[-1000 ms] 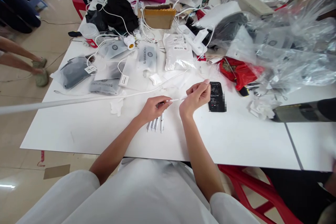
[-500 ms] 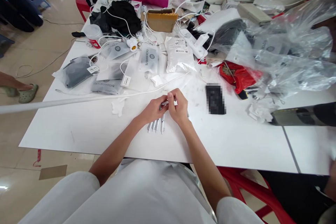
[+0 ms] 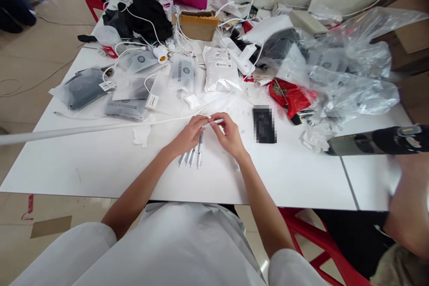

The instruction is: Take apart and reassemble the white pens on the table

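Both of my hands meet over the white table, pinching a slim pale pen lying crosswise between them. My left hand is closed on the pen's left end, which its fingers mostly cover. With thumb and fingertips, my right hand grips the other end. Below the left hand, several similar pens lie side by side, their clip ends toward me; one shows a dark grey grip. Another clear or white object lies partly hidden beside my right wrist.
A white cable runs across in front of the left hand. A blurred-out black object lies to the right. Packaged goods, a white parcel, a red bag and clear plastic fill the back. A person's arm is at far right.
My hands have drawn slightly apart, and the pen between them now shows more clearly. The view has shifted, so the table's things appear further left; an object beside my right wrist shows more.
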Demonstrator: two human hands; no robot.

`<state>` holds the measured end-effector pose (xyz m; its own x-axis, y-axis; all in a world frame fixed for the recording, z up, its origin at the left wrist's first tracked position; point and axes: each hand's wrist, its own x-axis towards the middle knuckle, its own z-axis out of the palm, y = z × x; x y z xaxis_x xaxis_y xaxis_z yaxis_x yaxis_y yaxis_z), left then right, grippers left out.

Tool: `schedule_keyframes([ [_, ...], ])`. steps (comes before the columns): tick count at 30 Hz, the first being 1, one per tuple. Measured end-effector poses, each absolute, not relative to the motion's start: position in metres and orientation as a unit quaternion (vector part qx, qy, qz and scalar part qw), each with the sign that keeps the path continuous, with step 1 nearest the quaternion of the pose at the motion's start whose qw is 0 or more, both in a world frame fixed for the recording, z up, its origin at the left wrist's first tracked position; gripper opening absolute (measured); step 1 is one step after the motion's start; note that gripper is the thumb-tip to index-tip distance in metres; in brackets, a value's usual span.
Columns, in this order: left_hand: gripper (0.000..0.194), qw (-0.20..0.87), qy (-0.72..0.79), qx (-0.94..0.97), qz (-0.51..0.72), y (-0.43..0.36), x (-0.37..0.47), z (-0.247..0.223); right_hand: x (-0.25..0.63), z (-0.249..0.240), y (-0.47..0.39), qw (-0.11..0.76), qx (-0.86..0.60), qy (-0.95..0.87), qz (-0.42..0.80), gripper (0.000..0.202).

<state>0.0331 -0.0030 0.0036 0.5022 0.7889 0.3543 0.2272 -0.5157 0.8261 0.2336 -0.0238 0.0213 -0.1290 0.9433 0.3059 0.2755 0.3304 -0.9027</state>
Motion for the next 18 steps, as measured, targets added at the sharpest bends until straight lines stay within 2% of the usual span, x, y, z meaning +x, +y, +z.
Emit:
schedule_keyframes([
  [4, 0.022, 0.389, 0.382, 0.716, 0.436, 0.006, 0.031, -0.001, 0.245, 0.009, -0.01, 0.491, -0.471, -0.641, 0.356, 0.029],
  [7, 0.018, 0.351, 0.388, 0.724, 0.45, 0.008, 0.029, -0.003, 0.251, 0.002, -0.01, 0.482, -0.485, -0.653, 0.326, 0.026],
  [14, 0.017, 0.295, 0.381, 0.765, 0.428, 0.005, 0.028, -0.007, 0.254, -0.008, -0.018, 0.438, -0.436, -0.741, 0.263, 0.02],
  [18, 0.013, 0.267, 0.379, 0.78, 0.421, 0.007, 0.028, -0.009, 0.256, -0.009, -0.019, 0.403, -0.437, -0.762, 0.257, 0.024],
])
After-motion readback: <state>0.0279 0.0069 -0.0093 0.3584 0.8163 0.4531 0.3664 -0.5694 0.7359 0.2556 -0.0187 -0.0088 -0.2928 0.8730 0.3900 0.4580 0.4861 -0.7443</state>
